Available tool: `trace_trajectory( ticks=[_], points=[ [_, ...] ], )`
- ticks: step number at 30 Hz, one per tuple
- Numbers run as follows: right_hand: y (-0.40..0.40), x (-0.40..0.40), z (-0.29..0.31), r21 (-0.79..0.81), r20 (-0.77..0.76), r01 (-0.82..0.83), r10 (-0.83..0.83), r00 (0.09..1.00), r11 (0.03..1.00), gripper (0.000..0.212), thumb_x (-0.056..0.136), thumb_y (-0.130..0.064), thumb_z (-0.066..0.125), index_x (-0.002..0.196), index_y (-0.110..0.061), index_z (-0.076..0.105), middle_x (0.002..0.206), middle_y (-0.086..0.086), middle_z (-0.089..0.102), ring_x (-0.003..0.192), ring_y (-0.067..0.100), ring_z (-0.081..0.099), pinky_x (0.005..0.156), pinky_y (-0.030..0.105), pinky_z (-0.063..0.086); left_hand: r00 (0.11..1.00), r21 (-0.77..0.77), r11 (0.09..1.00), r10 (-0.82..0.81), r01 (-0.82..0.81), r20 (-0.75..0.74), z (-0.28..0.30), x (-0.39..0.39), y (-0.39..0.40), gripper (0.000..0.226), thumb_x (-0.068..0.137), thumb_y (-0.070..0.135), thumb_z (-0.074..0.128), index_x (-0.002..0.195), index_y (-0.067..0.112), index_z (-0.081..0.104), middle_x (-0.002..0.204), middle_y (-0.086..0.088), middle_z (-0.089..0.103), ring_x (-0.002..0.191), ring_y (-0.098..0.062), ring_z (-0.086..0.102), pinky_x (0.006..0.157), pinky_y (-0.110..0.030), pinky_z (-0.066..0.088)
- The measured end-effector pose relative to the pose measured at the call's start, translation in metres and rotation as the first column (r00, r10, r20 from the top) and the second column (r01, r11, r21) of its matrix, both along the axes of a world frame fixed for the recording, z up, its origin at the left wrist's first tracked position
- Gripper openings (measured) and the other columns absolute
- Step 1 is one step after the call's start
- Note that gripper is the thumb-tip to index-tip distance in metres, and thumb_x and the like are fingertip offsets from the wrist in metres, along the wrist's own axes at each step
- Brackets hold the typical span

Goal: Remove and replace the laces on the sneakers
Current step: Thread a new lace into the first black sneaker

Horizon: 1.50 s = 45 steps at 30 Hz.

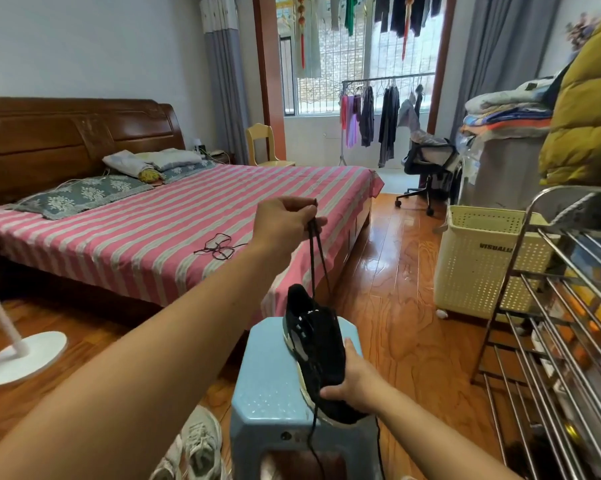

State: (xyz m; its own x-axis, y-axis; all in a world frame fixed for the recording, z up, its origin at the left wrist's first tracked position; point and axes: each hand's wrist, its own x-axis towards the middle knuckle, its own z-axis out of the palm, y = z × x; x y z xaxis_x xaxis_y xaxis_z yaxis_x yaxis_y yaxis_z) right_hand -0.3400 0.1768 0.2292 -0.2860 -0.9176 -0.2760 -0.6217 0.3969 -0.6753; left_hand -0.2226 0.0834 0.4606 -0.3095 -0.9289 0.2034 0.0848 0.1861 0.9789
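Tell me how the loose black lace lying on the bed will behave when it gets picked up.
The loose lace lies in tangled loops on the striped bed, so it is probably floppy and will dangle rather than hold shape. It looks thin, so likely very light. The crossed loops may snag into a knot when lifted by one end.

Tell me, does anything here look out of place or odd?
One thing: a loose black lace lies tangled on the striped bed, away from any shoe. Otherwise, the left hand pinches a lace pulled taut up from the black sneaker, which the right hand grips on the blue stool.
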Motion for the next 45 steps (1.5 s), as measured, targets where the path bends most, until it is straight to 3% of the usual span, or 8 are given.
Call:
trace_trajectory(
  ticks=[8, 18, 25, 30, 35, 38, 41, 45],
  points=[
    [0.003, -0.004, -0.006, -0.078, -0.091, 0.054, -0.061, 0.994, 0.995, 0.076, 0.065, -0.060, 0.080, 0.129, -0.037, 0.046, 0.124, -0.005, 0.055, 0.120, 0.023, 0.054, 0.099, 0.040, 0.051, 0.982, -0.139, 0.990, 0.051, -0.025, 0.184, 0.019, 0.001, -0.015, 0.007, 0.098, -0.001, 0.061, 0.099, 0.004, 0.066, 0.107, -0.023, 0.068, 0.080, -0.028, 0.077, 0.079, -0.046, 0.064],
    [0.012, 0.043, 0.016, -0.107, -0.419, 0.158, -0.189, 0.888, 0.982, 0.097, 0.085, -0.076, 0.051, 0.153, -0.015, 0.019, 0.135, 0.011, 0.046, 0.115, 0.030, 0.058, 0.076, 0.035, 0.044, 1.000, 0.009, 1.000, 0.018, -0.018, 0.011, 0.010, -0.011, -0.003, 0.009, 0.102, -0.003, 0.053, 0.108, -0.001, 0.059, 0.104, -0.028, 0.068, 0.086, -0.035, 0.075, 0.059, -0.029, 0.061],
    [0.006, 0.037, 0.012, -0.015, -0.298, 0.264, -0.257, 0.919, 0.964, 0.072, 0.087, -0.031, 0.073, 0.144, -0.008, 0.035, 0.135, 0.015, 0.043, 0.114, 0.033, 0.057, 0.088, 0.035, 0.051, 0.946, -0.185, 0.958, 0.255, -0.219, 0.199, 0.005, 0.010, -0.037, 0.009, 0.103, 0.010, 0.056, 0.104, 0.012, 0.064, 0.093, -0.006, 0.074, 0.083, -0.017, 0.069, 0.060, -0.028, 0.051],
    [0.014, 0.024, 0.017, 0.039, -0.424, 0.186, -0.152, 0.893, 0.982, 0.025, 0.091, -0.010, 0.054, 0.114, -0.010, 0.062, 0.113, 0.012, 0.062, 0.096, 0.030, 0.062, 0.071, 0.032, 0.047, 0.939, 0.261, 0.947, 0.248, -0.184, -0.238, 0.013, 0.046, -0.068, 0.013, 0.106, 0.003, 0.045, 0.103, 0.008, 0.057, 0.101, -0.021, 0.067, 0.074, -0.032, 0.075, 0.055, -0.032, 0.062],
    [0.014, 0.020, 0.010, 0.079, -0.461, 0.109, -0.061, 0.885, 0.991, 0.024, 0.092, -0.008, 0.050, 0.113, -0.010, 0.062, 0.109, 0.011, 0.063, 0.096, 0.029, 0.063, 0.072, 0.031, 0.050, 0.873, -0.315, 0.816, 0.477, -0.484, -0.105, 0.044, 0.097, -0.117, 0.013, 0.103, 0.005, 0.052, 0.099, 0.015, 0.059, 0.097, -0.007, 0.069, 0.091, -0.025, 0.072, 0.083, -0.039, 0.062],
    [0.012, 0.005, 0.007, 0.043, -0.290, 0.115, -0.097, 0.952, 0.992, 0.028, 0.091, -0.006, 0.049, 0.114, -0.009, 0.066, 0.110, 0.014, 0.068, 0.098, 0.031, 0.066, 0.078, 0.035, 0.055, 0.656, -0.557, 0.827, 0.458, -0.068, 0.600, 0.003, 0.115, -0.118, 0.025, 0.101, 0.009, 0.059, 0.122, 0.022, 0.057, 0.131, -0.014, 0.064, 0.107, -0.025, 0.064, 0.085, -0.038, 0.055],
    [0.013, -0.003, 0.004, 0.006, -0.145, 0.126, -0.123, 0.982, 0.992, 0.026, 0.091, -0.003, 0.054, 0.113, -0.007, 0.068, 0.098, 0.017, 0.071, 0.090, 0.034, 0.070, 0.080, 0.047, 0.059, 0.048, -0.183, 0.897, 0.179, 0.402, 0.983, -0.084, 0.100, -0.087, 0.099, 0.091, 0.001, 0.066, 0.160, 0.045, 0.011, 0.170, -0.003, -0.017, 0.134, -0.039, 0.048, 0.088, -0.042, 0.059],
    [0.013, -0.006, 0.001, -0.009, -0.105, 0.114, -0.114, 0.988, 0.993, 0.023, 0.092, -0.005, 0.056, 0.110, -0.010, 0.069, 0.095, 0.014, 0.072, 0.088, 0.031, 0.070, 0.078, 0.045, 0.059, 0.085, -0.194, 0.615, 0.202, 0.764, 0.976, -0.170, 0.051, -0.032, 0.108, 0.084, 0.042, 0.080, 0.162, 0.041, 0.005, 0.169, -0.007, -0.009, 0.150, -0.036, 0.015, 0.119, -0.049, 0.027]
  ],
)
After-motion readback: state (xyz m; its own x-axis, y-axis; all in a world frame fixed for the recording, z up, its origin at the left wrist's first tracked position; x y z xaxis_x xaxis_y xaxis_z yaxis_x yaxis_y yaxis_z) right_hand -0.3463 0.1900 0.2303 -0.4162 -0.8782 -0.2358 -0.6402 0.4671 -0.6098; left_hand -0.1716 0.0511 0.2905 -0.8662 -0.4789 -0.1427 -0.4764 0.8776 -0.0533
